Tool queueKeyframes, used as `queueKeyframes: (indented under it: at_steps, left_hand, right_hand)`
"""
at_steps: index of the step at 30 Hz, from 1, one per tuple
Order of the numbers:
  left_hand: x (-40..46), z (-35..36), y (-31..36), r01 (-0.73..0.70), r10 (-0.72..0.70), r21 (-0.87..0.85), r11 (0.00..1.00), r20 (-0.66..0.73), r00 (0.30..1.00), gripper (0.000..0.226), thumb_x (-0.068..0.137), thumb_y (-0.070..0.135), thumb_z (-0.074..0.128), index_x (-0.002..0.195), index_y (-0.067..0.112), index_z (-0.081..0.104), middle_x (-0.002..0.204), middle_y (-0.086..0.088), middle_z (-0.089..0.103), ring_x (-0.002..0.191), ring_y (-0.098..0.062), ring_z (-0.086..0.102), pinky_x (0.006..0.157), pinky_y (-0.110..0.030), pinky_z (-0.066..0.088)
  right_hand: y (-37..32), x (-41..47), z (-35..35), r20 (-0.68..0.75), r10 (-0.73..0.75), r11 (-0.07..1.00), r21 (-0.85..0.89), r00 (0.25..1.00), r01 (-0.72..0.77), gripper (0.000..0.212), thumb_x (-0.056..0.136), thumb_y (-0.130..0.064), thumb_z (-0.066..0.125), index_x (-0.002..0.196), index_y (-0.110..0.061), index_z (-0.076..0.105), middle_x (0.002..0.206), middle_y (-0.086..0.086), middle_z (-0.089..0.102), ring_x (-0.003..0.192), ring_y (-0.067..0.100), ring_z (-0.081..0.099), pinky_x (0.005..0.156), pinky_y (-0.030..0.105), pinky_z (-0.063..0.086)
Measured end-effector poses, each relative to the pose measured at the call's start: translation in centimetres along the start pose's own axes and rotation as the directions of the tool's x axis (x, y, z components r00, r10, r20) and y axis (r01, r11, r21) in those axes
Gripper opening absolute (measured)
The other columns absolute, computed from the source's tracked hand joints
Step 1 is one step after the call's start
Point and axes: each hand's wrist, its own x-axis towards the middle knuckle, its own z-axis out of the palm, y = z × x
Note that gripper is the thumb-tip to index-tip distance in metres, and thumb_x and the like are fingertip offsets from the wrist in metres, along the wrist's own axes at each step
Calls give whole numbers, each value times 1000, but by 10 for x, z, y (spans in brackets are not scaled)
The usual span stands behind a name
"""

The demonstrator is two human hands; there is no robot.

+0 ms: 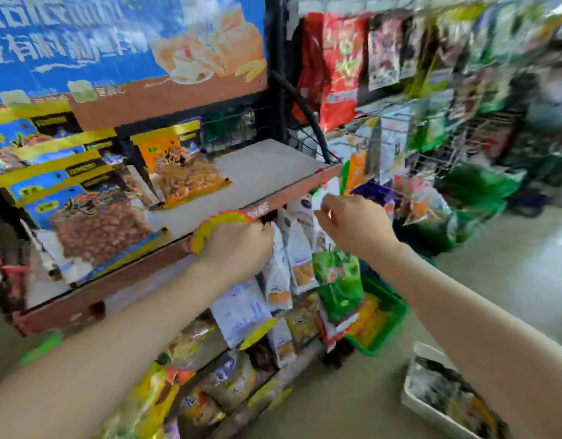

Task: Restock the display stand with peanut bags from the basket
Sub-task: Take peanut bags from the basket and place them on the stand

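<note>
Two hands, left hand (pixel 238 245) and right hand (pixel 355 226), at the shelf edge (pixel 292 191).

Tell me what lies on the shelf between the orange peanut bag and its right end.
Nothing: in the head view the shelf is bare board from the orange bag to its right end.

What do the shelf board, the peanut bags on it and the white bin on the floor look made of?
The pale flat shelf board looks like matte cardboard or painted board; blur leaves it open. The blue and orange peanut bags look like glossy plastic film, partly clear, showing nuts. The white rectangular bin looks like smooth rigid plastic.
</note>
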Motion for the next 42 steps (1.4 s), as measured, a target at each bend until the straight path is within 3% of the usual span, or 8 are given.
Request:
queueKeyframes:
  at_steps: [4,8,12,14,19,28,33,42]
  left_hand:
    - [44,26,103,-151,168,-113,982,160,973,10,87,14,54,88,7,60,75,-12,65,65,-30,64,52,-32,44]
    - [92,57,211,-272,319,-217,937,226,920,17,69,11,65,58,12,52,61,-7,56,46,-28,59,35,-27,38]
    - [124,108,317,-209,326,-341,916,333,885,26,93,21,34,97,8,56,92,-7,54,96,-34,60,63,-34,41]
    - [136,121,362,-134,303,-368,920,453,838,26,94,25,37,108,9,53,112,-9,52,103,-32,58,69,-38,46]
    - [167,171,450,-134,385,-436,890,561,733,26,94,30,38,108,12,52,112,-8,54,104,-29,56,74,-40,48]
    - [245,317,576,-129,458,-477,869,680,573,22,94,21,38,109,12,51,110,-8,55,101,-28,58,73,-39,47]
    - [263,425,649,-225,591,-559,798,650,478,25,94,19,40,117,12,47,118,-7,52,107,-27,54,76,-38,47]
    - [226,617,776,-529,762,-558,639,550,341,35,84,-5,45,118,7,46,115,-9,49,102,-25,49,56,-29,30]
  right_hand:
    - [102,-80,1,131,199,977,-105,971,-186,21,95,-31,39,83,-15,46,91,10,64,83,33,62,56,31,36]
    - [213,-167,-5,218,427,903,-155,878,-401,23,94,-31,41,84,-15,54,91,10,64,87,33,63,61,31,37]
    - [313,-241,-4,321,578,816,-208,750,-539,22,92,-30,40,77,-17,50,89,14,66,82,35,64,63,33,45]
    - [355,-271,0,371,625,778,-228,687,-585,24,92,-31,40,85,-12,55,91,15,66,82,35,64,65,35,50]
    - [434,-326,40,465,719,669,-263,517,-695,25,92,-29,39,93,-11,57,97,11,65,87,33,63,65,33,46]
    - [547,-394,169,595,775,459,-301,212,-836,23,93,-24,38,100,-10,55,105,10,60,102,31,57,78,36,47]
    - [609,-432,284,596,796,345,-307,103,-887,18,92,-16,39,96,-10,55,100,9,58,91,30,57,73,37,49]
    - [669,-534,484,541,840,237,-302,39,-923,28,91,1,35,116,-8,46,117,13,48,102,32,50,70,36,40]
